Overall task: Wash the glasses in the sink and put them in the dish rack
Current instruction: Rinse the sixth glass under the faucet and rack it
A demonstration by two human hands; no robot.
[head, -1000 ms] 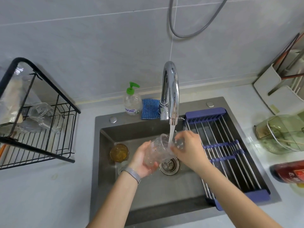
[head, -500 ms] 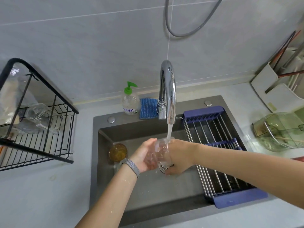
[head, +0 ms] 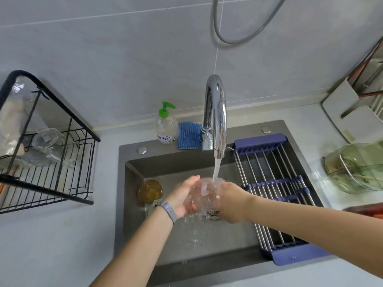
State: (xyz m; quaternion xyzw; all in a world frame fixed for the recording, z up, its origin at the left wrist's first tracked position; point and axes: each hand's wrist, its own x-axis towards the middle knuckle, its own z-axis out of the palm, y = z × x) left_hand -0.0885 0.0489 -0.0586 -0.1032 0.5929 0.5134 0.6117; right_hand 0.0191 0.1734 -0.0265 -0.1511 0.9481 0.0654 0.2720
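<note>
I'm seeing clear glass at frame center, over sink, under water running from faucet. Left hand cupping glass from left, fingers curled round it. Right hand gripping it from right. Amber glass sitting in sink, left of hands. Black dish rack at mid-left, holding glassware.

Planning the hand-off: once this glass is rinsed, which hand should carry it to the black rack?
Left hand: it grips the glass, and the dish rack stands on its side.
</note>
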